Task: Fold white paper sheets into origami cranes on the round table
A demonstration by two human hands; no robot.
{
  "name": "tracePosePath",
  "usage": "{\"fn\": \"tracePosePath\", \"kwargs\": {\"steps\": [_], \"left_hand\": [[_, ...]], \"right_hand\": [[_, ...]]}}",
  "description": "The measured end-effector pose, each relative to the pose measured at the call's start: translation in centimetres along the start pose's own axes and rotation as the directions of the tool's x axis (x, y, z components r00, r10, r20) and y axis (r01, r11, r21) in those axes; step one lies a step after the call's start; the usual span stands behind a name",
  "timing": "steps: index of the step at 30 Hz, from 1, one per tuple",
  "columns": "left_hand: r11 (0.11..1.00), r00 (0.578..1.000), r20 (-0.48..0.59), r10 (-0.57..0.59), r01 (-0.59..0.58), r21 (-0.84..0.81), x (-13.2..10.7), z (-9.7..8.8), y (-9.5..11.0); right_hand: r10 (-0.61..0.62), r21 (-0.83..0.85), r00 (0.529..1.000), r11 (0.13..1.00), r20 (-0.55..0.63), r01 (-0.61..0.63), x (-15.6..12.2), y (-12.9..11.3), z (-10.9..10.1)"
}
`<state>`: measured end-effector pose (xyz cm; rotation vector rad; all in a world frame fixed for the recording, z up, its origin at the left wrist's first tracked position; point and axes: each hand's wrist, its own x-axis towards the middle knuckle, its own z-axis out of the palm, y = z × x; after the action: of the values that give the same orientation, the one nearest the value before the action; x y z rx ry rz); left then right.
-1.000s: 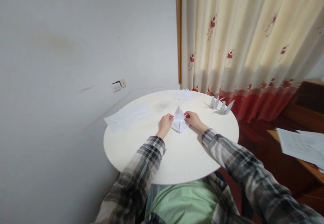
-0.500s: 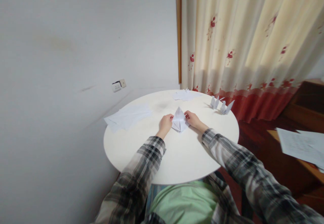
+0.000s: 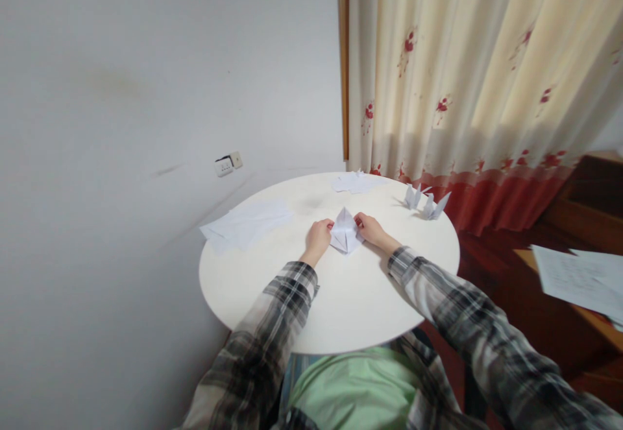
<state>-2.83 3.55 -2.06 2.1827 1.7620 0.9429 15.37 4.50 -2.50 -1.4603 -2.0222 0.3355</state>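
The left hand (image 3: pixel 320 238) and right hand (image 3: pixel 372 229) are pinching one folded paper (image 3: pixel 345 235); two origami cranes (image 3: pixel 431 209) are standing by the round table's (image 3: pixel 363 310) right edge.

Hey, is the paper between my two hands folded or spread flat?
Folded. The white paper between the left hand and right hand shows creases and narrows to a far point.

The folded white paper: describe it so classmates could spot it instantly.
On the round white table, find the bare left hand and bare right hand. Between them is the folded white paper, pointed at its far end, the only paper being touched.
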Motion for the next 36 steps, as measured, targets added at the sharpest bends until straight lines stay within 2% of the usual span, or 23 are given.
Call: {"fn": "tracePosePath", "kwargs": {"steps": [7,15,22,25,28,31,36], "left_hand": [[0.999,0.999,0.018,-0.028,0.028,0.029,-0.2,-0.2,0.4],[0.991,0.999,0.001,0.046,-0.046,0.129,-0.1,0.0,0.7],[0.993,0.991,-0.106,0.084,-0.074,0.097,-0.1,0.2,0.4],[0.99,0.987,-0.11,0.113,-0.103,0.094,-0.1,0.2,0.4],[0.981,0.979,-0.078,0.191,-0.188,0.045,-0.2,0.3,0.5],[0.957,0.958,0.004,0.287,-0.286,-0.055,-0.3,0.5,0.7],[0.927,0.92,0.136,0.368,-0.351,-0.135,-0.7,0.4,1.3]], "right_hand": [[0.008,-0.018,1.0,1.0,0.002,-0.008,-0.1,-0.1,-0.1],[0.06,0.007,0.998,0.998,-0.01,-0.06,-0.4,-0.9,-0.5],[0.042,-0.04,0.999,0.998,-0.032,-0.043,-0.5,-1.1,-0.5],[0.054,-0.065,0.997,0.996,-0.048,-0.057,-0.4,-0.8,-0.5],[0.084,-0.082,0.994,0.993,-0.065,-0.089,-0.3,-0.5,-0.5],[0.107,-0.095,0.992,0.989,-0.071,-0.113,-0.3,-0.4,-0.5],[0.13,-0.098,0.986,0.985,-0.1,-0.139,-0.4,-0.5,-0.7]]}}
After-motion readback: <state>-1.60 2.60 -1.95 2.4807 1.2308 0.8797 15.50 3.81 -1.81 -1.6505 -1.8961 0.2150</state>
